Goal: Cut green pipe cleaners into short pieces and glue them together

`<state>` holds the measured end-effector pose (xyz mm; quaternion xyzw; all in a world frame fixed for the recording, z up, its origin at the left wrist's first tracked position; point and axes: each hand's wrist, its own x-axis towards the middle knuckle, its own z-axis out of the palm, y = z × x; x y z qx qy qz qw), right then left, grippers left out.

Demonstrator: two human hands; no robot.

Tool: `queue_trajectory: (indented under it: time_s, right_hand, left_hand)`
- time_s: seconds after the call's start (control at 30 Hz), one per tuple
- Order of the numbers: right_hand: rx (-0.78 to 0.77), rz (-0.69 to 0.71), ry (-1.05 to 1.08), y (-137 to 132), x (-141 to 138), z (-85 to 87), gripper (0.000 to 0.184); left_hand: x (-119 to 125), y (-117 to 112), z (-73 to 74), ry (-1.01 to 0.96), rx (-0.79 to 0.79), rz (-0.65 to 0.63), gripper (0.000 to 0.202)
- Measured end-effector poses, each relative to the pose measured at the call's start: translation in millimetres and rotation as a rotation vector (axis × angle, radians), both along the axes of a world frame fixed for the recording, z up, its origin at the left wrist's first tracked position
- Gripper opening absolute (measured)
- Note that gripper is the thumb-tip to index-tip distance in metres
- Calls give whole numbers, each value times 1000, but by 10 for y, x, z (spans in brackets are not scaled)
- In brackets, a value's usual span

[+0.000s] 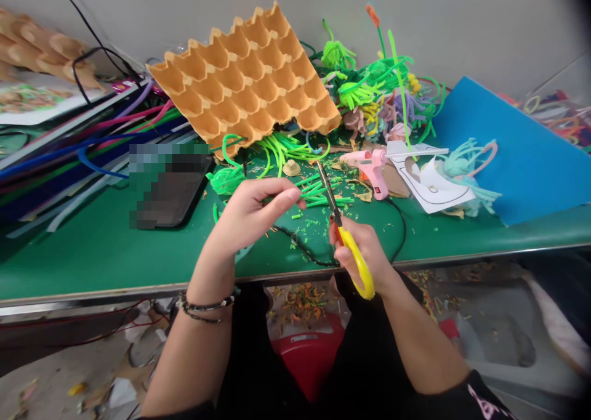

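Observation:
Yellow-handled scissors are gripped in my right hand, blades pointing up and away from me. The blades look close together. My left hand is closed, thumb against fingers, on a bunch of green pipe cleaners whose ends fan out to the right. Those ends lie beside and partly behind the scissor blades; I cannot tell whether they touch. Just beyond my left hand sits a bright green fuzzy bundle with a curled stem. Small green clippings are scattered on the green table around both hands.
A brown egg tray leans at the back, beside piled pipe-cleaner pieces. A pink glue gun with a black cord stands right of the scissors. White paper cutouts, a blue board and a dark phone lie around.

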<state>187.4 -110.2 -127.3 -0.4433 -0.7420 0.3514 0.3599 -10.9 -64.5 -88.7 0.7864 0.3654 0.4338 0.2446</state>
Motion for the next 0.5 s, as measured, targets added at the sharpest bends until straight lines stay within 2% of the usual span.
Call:
queue_trajectory:
  time_s: [0.2,0.33,0.4,0.5]
  right_hand:
    - [-88,7,74,-38,-47,59,42]
    - [-73,-61,94,-35,-55,45,39]
    - [-9,-124,91,-13,-45,19,39]
    - [86,-191,41,22,-30,-22,36]
  left_hand:
    - [-17,-19,10,99,-97,58,35]
    - [-87,21,12,129,-106,135,37]
    - [-165,8,39,203,-133,210,37]
    - [-294,-106,118,501,-185,421,31]
